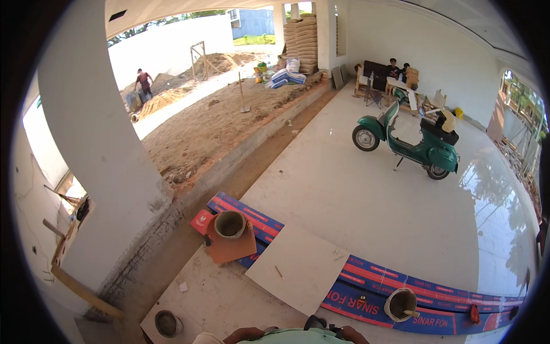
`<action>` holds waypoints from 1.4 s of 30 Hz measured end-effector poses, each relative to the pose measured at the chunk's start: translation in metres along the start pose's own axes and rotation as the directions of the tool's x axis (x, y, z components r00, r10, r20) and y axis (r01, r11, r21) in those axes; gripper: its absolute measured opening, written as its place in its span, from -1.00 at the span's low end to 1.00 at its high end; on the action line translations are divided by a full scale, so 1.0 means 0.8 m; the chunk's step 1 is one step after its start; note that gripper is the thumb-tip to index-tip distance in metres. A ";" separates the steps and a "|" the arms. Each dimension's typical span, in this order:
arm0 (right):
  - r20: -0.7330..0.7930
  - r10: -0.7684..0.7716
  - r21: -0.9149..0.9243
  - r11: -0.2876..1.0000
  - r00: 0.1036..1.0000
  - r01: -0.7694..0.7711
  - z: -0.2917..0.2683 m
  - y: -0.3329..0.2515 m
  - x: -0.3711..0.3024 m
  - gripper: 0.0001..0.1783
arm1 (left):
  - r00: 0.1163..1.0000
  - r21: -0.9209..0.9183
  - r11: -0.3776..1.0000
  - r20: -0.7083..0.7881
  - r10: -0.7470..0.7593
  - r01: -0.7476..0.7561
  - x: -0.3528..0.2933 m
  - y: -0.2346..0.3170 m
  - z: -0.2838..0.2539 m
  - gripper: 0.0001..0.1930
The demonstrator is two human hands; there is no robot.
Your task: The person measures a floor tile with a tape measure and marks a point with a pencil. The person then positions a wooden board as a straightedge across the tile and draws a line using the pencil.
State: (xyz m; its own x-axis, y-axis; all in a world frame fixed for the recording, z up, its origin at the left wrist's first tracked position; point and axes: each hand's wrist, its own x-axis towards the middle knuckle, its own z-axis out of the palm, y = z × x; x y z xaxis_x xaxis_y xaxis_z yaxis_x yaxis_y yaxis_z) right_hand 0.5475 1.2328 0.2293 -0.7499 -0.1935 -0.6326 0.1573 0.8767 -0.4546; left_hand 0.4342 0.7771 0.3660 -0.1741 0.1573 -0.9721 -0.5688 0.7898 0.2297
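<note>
Only parts of my arms and the light green cloth on my body [301, 336] show at the lower edge. Neither hand can be made out. Dark objects [315, 322] lie against the cloth, too unclear to name. Just ahead, a large pale tile [309, 258] rests across a row of flat blue and red cartons [366, 307]. On the tile lies a thin pencil-like stick [279, 272]. To the left, a mortar-stained bucket [230, 234] stands on an orange-brown board [232, 250]. A second bucket [395, 309], with a handle sticking out, stands on the cartons at right.
Another bucket [176, 327] sits at lower left. A red object [474, 314] lies on the right cartons. A green scooter [421, 150] stands on the tiled floor. Two people sit by furniture at the back; another person [144, 83] stands outside. A white pillar [103, 143] rises at left.
</note>
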 end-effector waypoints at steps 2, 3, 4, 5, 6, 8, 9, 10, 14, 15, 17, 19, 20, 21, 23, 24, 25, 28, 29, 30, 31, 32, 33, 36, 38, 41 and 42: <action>-0.148 -0.006 0.008 1.000 0.989 0.008 -0.038 -0.025 0.013 -0.61 | 0.999 0.026 0.998 0.015 0.052 -0.052 -0.001 -0.021 -0.012 -0.37; -0.294 -0.025 0.093 0.994 0.955 0.055 -0.070 -0.082 0.014 -0.67 | 0.995 0.079 0.992 -0.008 0.100 -0.099 0.005 -0.046 -0.016 -0.36; -0.440 -0.019 0.188 0.976 0.898 0.113 -0.104 -0.148 0.011 -0.73 | 0.978 0.263 0.946 -0.034 0.206 -0.190 0.029 -0.067 -0.029 -0.34; -0.454 -0.130 0.168 0.959 0.882 0.228 -0.146 -0.219 0.009 -0.75 | 0.948 0.449 0.857 -0.061 0.311 -0.252 0.049 -0.085 -0.043 -0.30; -0.479 -0.215 0.148 0.936 0.851 0.321 -0.187 -0.283 0.007 -0.74 | 0.934 0.456 0.851 -0.105 0.342 -0.261 0.059 -0.079 -0.049 -0.33; -0.406 -0.358 0.262 0.836 0.841 0.482 -0.233 -0.371 0.018 -0.69 | 0.880 0.501 0.813 -0.188 0.437 -0.297 0.047 -0.021 -0.065 -0.37; -0.381 -0.468 0.238 0.784 0.797 0.574 -0.257 -0.443 0.001 -0.68 | 0.846 0.522 0.800 -0.245 0.473 -0.296 0.036 -0.005 -0.071 -0.38; -0.348 -0.565 0.217 0.728 0.748 0.650 -0.273 -0.513 -0.030 -0.68 | 0.819 0.552 0.763 -0.229 0.527 -0.337 0.010 0.015 -0.072 -0.43; -0.108 -0.824 0.246 0.520 0.557 0.818 -0.254 -0.686 -0.100 -0.71 | 0.727 0.608 0.668 -0.205 0.655 -0.430 -0.078 0.062 -0.084 -0.47; -0.032 -0.840 0.192 0.527 0.542 0.828 -0.242 -0.709 -0.113 -0.71 | 0.720 0.597 0.674 -0.218 0.658 -0.435 -0.086 0.064 -0.087 -0.48; 0.113 -0.846 0.081 0.530 0.521 0.844 -0.224 -0.744 -0.136 -0.70 | 0.712 0.574 0.685 -0.235 0.662 -0.448 -0.095 0.062 -0.093 -0.48; 0.185 -0.826 0.010 0.543 0.532 0.840 -0.220 -0.773 -0.168 -0.68 | 0.713 0.544 0.713 -0.268 0.648 -0.443 -0.098 0.051 -0.103 -0.48; 0.217 -0.813 -0.026 0.548 0.540 0.836 -0.217 -0.785 -0.174 -0.67 | 0.714 0.528 0.725 -0.282 0.641 -0.442 -0.099 0.045 -0.109 -0.49; 0.227 -0.825 0.019 0.535 0.517 0.845 -0.210 -0.791 -0.172 -0.66 | 0.715 0.509 0.739 -0.299 0.632 -0.441 -0.099 0.035 -0.114 -0.49; 0.243 -0.845 0.114 0.512 0.475 0.852 -0.198 -0.799 -0.170 -0.65 | 0.719 0.472 0.767 -0.331 0.611 -0.434 -0.099 0.014 -0.126 -0.49; 0.277 -0.836 0.078 0.510 0.473 0.856 -0.197 -0.805 -0.171 -0.65 | 0.718 0.455 0.778 -0.347 0.603 -0.434 -0.100 0.004 -0.131 -0.49; 0.307 -0.825 0.046 0.510 0.474 0.859 -0.199 -0.815 -0.181 -0.65 | 0.720 0.438 0.788 -0.358 0.595 -0.433 -0.100 -0.006 -0.134 -0.50; 0.335 -0.810 0.012 0.514 0.481 0.858 -0.174 -0.826 -0.165 -0.67 | 0.723 0.387 0.822 -0.406 0.559 -0.418 -0.102 -0.037 -0.145 -0.50; 0.332 -0.809 0.009 0.518 0.486 0.856 -0.166 -0.828 -0.159 -0.68 | 0.723 0.374 0.828 -0.416 0.552 -0.417 -0.103 -0.045 -0.147 -0.50; 0.361 -0.789 -0.037 0.521 0.497 0.853 -0.164 -0.827 -0.157 -0.68 | 0.720 0.362 0.835 -0.431 0.545 -0.415 -0.105 -0.052 -0.150 -0.51; 0.402 -0.766 -0.071 0.521 0.502 0.851 -0.169 -0.843 -0.172 -0.68 | 0.726 0.332 0.849 -0.444 0.525 -0.411 -0.103 -0.066 -0.149 -0.51; 0.434 -0.744 -0.114 0.514 0.508 0.850 -0.171 -0.854 -0.181 -0.68 | 0.726 0.313 0.859 -0.460 0.511 -0.406 -0.104 -0.076 -0.150 -0.51; 0.454 -0.760 -0.054 0.497 0.464 0.866 -0.167 -0.856 -0.178 -0.68 | 0.726 0.292 0.868 -0.476 0.496 -0.402 -0.105 -0.087 -0.151 -0.51; 0.484 -0.799 0.082 0.449 0.358 0.890 -0.158 -0.860 -0.173 -0.68 | 0.718 0.254 0.880 -0.509 0.475 -0.402 -0.110 -0.105 -0.156 -0.52; 0.498 -0.809 0.140 0.430 0.312 0.892 -0.148 -0.866 -0.175 -0.70 | 0.717 0.218 0.890 -0.531 0.452 -0.400 -0.112 -0.120 -0.155 -0.52; 0.491 -0.812 0.029 0.376 0.315 0.926 -0.132 -0.883 -0.174 -0.74 | 0.714 0.175 0.904 -0.563 0.417 -0.390 -0.117 -0.141 -0.161 -0.53; 0.508 -0.815 0.083 0.370 0.280 0.925 -0.126 -0.886 -0.169 -0.75 | 0.712 0.162 0.907 -0.572 0.406 -0.388 -0.118 -0.146 -0.162 -0.53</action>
State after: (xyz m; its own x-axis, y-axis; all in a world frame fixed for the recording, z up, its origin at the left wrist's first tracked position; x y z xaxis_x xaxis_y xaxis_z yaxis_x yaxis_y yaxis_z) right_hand 0.4729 0.6818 0.7002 -0.0115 -0.9921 -0.1249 -0.5822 0.1082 -0.8058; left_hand 0.4130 0.5933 0.4373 -0.8153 0.0935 -0.5715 -0.3187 0.7516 0.5776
